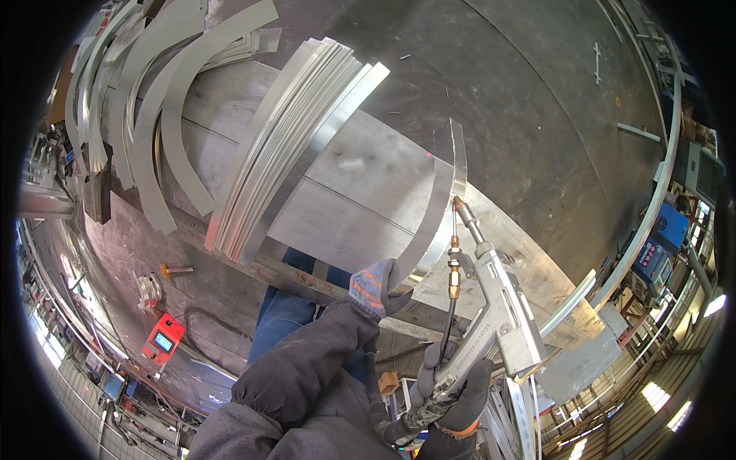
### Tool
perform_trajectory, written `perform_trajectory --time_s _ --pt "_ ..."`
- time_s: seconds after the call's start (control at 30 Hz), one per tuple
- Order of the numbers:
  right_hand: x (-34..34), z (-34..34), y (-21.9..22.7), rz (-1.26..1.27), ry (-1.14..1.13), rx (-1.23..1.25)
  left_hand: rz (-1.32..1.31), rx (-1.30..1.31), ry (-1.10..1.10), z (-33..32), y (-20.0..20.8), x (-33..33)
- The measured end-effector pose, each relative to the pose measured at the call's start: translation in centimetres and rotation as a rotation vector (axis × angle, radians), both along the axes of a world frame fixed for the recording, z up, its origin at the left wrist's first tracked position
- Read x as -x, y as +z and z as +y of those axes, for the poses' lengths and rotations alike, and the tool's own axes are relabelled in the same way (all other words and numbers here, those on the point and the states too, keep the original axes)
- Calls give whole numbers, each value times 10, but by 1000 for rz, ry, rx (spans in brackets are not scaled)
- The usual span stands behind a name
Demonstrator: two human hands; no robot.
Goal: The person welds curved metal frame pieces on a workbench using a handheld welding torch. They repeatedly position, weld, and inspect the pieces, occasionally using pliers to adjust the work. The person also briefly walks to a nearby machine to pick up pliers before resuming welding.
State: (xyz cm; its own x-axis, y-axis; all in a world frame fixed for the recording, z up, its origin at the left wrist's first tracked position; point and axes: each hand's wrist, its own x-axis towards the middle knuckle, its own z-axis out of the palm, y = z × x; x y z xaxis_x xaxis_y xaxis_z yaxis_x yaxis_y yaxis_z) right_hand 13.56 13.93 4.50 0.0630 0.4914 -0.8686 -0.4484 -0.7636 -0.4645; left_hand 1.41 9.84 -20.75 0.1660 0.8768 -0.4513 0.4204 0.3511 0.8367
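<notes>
A silver-grey metal table [349,201] spans the middle, its left part covered. A tall stack of thin, curved metal strips [295,146] stands on it, packed too tightly to count. Wider loose arcs [149,115] crowd the upper left, overlapping, some cut off by the fisheye rim. Blue-clad legs [280,330] show only in part, the table and a dark sleeve hiding the rest.

A pale metal gun [498,314] with a brass-fitted side tube slants up from the lower right. Its copper-coloured tip meets, or nearly meets, the edge of a curved metal workpiece [431,218] near the table's right side; whether they touch cannot be told.

The right hand [460,383], dark-gloved, has its grip wrapped around the gun's handle, some fingers hidden behind it. The left hand [376,287], in a grey glove with orange stripes, has its grip closed on the workpiece's near end, which covers the fingertips.

Far right, a blue machine case [663,241] bears pale markings too small to read. A row of printed characters runs along the gun's handle. Lower left, a red device [162,339] has a lit screen, its writing unclear. Nearby lies a small orange-headed hammer [176,270].
</notes>
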Motion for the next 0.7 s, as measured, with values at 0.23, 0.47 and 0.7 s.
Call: perform_trajectory --time_s 0.23,0.47,0.7 --pt "1 -1 0 4 -6 24 15 -2 -13 -2 -2 0" --pt "0 -3 -1 -15 30 24 43 -56 3 0 1 -1" --pt "1 -7 -3 38 -70 -15 40 3 13 -2 -1 -3"
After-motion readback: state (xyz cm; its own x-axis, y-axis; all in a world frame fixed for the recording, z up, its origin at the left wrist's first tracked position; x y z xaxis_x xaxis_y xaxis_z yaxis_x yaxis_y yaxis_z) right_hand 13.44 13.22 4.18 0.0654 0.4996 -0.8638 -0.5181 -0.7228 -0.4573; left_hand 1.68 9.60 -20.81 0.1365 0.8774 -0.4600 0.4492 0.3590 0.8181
